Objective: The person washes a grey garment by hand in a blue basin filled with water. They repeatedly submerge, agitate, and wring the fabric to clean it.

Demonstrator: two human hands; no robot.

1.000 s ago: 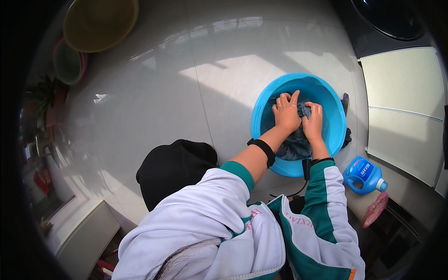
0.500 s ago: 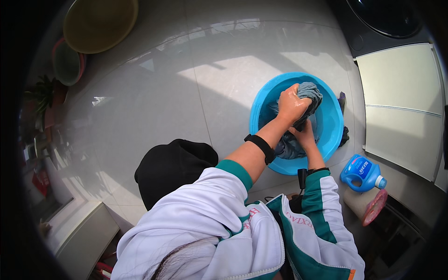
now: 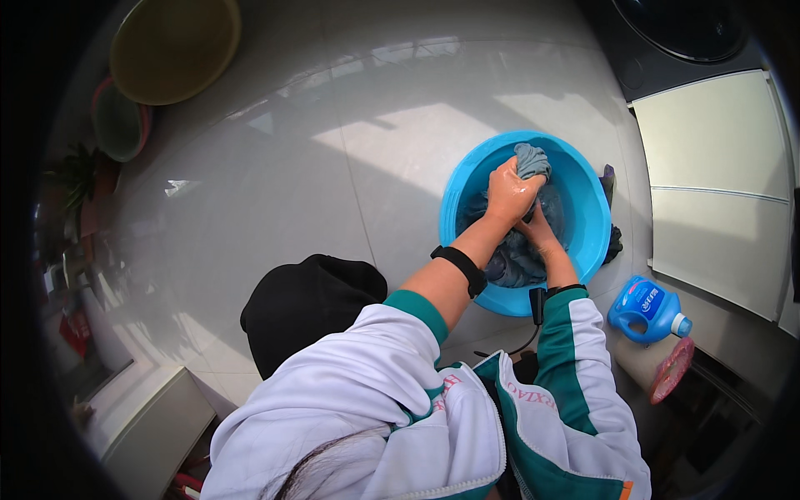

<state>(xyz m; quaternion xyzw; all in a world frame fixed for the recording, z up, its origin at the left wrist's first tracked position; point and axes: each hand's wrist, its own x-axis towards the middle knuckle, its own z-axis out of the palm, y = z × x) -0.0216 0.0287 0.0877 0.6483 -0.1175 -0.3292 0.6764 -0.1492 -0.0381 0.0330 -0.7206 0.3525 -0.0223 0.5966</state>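
A round blue basin (image 3: pixel 454 196) stands on the floor, with wet grey-blue clothing (image 3: pixel 518 262) in water inside it. Over the basin, my left hand (image 3: pixel 511 193) is closed around a bunched, twisted grey-blue cloth (image 3: pixel 532 160), whose folded end sticks out past the fingers. The skin of this hand looks wet. Just nearer to me, my right hand (image 3: pixel 542 234) reaches under the left one to the lower part of the same cloth. Its fingers are partly hidden by the left hand, but they look closed on the cloth.
A blue detergent bottle (image 3: pixel 646 310) stands right of the basin, near a pink-rimmed object (image 3: pixel 672 372). Pale cabinet doors (image 3: pixel 721 183) line the right. A black rounded object (image 3: pixel 312 308) sits at my left, and large bowls (image 3: pixel 175 50) lie at the far left.
Both hands have shifted slightly left with the cloth. Less of the bunch shows beyond my left hand, and the hands have drawn closer together.
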